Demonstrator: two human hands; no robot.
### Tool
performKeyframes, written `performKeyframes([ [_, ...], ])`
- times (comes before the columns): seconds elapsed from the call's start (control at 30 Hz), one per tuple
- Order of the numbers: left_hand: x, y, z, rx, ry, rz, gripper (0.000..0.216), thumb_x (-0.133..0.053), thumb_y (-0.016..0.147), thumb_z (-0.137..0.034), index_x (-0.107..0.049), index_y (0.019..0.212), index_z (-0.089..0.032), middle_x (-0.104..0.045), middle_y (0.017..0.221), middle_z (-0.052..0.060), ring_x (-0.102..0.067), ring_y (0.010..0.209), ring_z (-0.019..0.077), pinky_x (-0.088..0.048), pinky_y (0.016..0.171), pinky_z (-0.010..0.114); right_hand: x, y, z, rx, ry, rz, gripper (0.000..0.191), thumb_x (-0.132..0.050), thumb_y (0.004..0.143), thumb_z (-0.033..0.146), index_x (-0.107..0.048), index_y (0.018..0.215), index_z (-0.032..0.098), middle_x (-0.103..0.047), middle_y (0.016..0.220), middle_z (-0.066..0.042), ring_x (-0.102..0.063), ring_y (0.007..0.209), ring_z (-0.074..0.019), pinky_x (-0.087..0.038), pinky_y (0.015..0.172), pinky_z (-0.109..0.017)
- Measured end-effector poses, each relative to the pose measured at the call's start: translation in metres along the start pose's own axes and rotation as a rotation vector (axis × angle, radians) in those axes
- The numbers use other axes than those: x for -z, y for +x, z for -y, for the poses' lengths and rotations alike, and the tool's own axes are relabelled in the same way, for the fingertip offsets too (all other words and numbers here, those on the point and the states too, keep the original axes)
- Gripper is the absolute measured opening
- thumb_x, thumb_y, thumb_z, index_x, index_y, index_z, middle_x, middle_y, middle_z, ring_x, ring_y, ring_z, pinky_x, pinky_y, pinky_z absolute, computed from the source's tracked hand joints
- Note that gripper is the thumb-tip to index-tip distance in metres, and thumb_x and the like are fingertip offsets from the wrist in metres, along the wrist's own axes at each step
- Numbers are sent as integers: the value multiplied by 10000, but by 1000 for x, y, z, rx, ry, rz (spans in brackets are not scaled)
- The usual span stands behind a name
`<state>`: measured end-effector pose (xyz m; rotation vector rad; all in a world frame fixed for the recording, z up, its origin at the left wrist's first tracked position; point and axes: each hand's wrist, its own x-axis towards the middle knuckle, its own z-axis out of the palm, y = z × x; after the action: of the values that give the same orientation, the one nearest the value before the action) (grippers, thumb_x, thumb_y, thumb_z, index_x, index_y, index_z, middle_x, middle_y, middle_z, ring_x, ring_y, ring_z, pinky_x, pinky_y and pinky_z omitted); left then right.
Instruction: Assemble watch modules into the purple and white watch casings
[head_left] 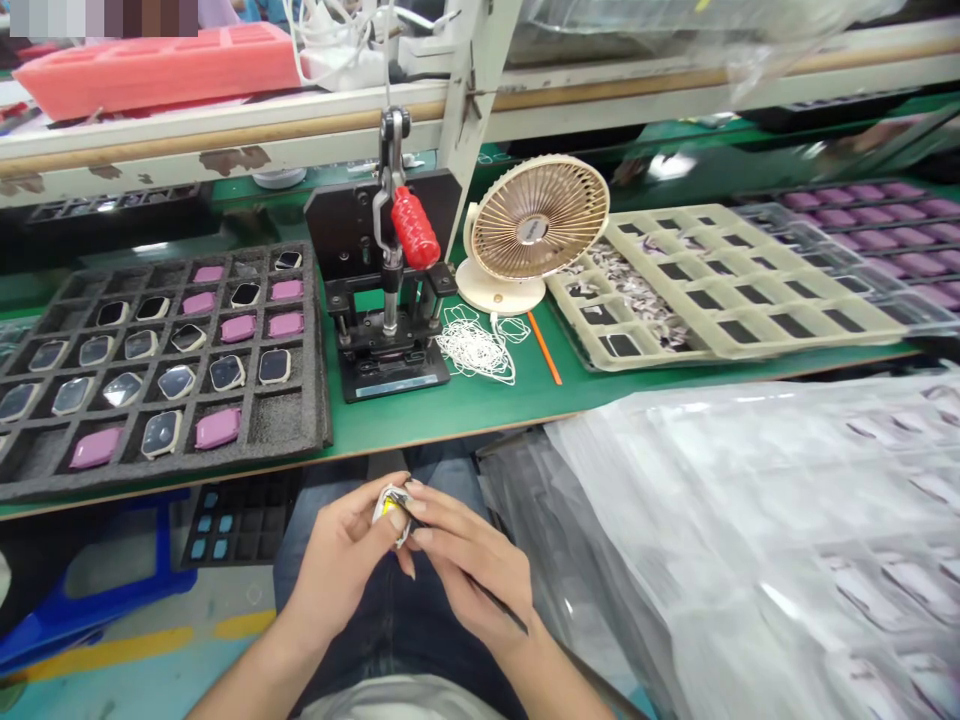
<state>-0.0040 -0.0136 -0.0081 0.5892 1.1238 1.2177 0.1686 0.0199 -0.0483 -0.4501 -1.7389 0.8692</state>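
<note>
Head view. Left hand (pixel 341 550): grip closed on a small pale-rimmed case (pixel 391 507), thumb laid across it; yellow patch on its face. Case sits just above the lap, short of the bench (pixel 360 425) edge. Right hand (pixel 484 550): grip closed on a slim dark tool (pixel 496 605), its tip end at the case, fingers near the rim.

Writing: fan (pixel 517 225) carries a mark on its hub badge (pixel 533 231), too small to read.

On the bench, from the left: grey foam tray (pixel 289 425) with dark-faced watch cases and pink pieces (pixel 217 428) in its compartments; black press (pixel 390 345) with a red handle (pixel 415 228); the fan, a white cord (pixel 480 350) heaped before it; orange stick (pixel 545 350) just beside the cord; cream trays (pixel 637 362) holding dark rectangular pieces, one overlapping the other. Right foreground: translucent plastic sheeting (pixel 675 470).
</note>
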Motion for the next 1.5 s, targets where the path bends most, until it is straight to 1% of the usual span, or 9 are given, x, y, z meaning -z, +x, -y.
performKeyframes([
  [0.33,-1,4,-4,171,-318,144,391,-785,928,-330,-769,1261,-124,-743,1026,138,-695,849,196,-556,673,270,-13,-6,0,-161,70,-276,391,-633,969,3,-788,1189,287,-794,1205,-67,-750,1177,-306,-638,1029,-551],
  [0.47,-1,11,-2,153,-339,70,312,-792,923,-265,-781,1205,-130,-762,1071,137,-711,823,177,-553,657,249,-15,-7,2,-238,151,-421,298,-688,968,69,-800,1116,303,-807,1165,-51,-774,1120,-317,-647,1005,-565],
  [0.67,0,16,10,96,-290,-39,376,-854,866,-266,-769,1211,-142,-789,1150,169,-764,845,217,-595,695,285,22,62,-23,-333,-217,-866,165,-717,992,279,-778,1116,189,-794,1177,-108,-779,1082,-281,-628,1020,-487],
  [0.83,1,9,17,145,-247,22,406,-857,863,-289,-763,1226,-134,-791,1125,180,-757,827,222,-583,676,295,66,119,-67,-441,-621,-684,317,-658,986,442,-784,1029,154,-805,1031,-110,-762,942,-252,-607,931,-406],
  [1.0,5,3,24,177,-196,29,391,-867,854,-324,-771,1181,-133,-785,1161,204,-754,857,239,-587,702,319,68,119,-67,-421,-685,-725,323,-580,1027,437,-756,994,167,-786,985,-108,-735,928,-264,-567,951,-435],
  [1.13,7,2,26,195,-151,-22,380,-909,795,-336,-774,1097,-150,-784,1200,200,-758,851,241,-601,696,312,43,65,-19,-265,-483,-628,291,-443,1099,348,-696,1033,221,-749,1137,-106,-700,1133,-251,-544,1032,-421],
  [1.27,15,13,34,250,-50,-49,479,-963,703,-322,-773,1118,-178,-790,1222,151,-764,870,232,-630,715,284,13,-58,29,-288,-562,-78,248,-487,1050,337,-712,1058,233,-734,905,-80,-702,858,-212,-584,806,-333],
  [1.37,17,27,44,308,24,-1,586,-978,669,-333,-769,1194,-178,-785,1249,140,-766,893,236,-638,692,258,19,-165,66,-674,-747,74,296,-521,1018,424,-722,910,237,-683,706,-16,-648,653,-157,-537,681,-253],
  [1.5,6,29,54,372,84,109,626,-956,710,-330,-747,1280,-177,-779,1270,130,-765,937,231,-646,716,240,78,-266,114,-1105,-1014,-169,499,-369,1111,444,-669,802,193,-694,709,-42,-644,614,-151,-509,604,-237],
])
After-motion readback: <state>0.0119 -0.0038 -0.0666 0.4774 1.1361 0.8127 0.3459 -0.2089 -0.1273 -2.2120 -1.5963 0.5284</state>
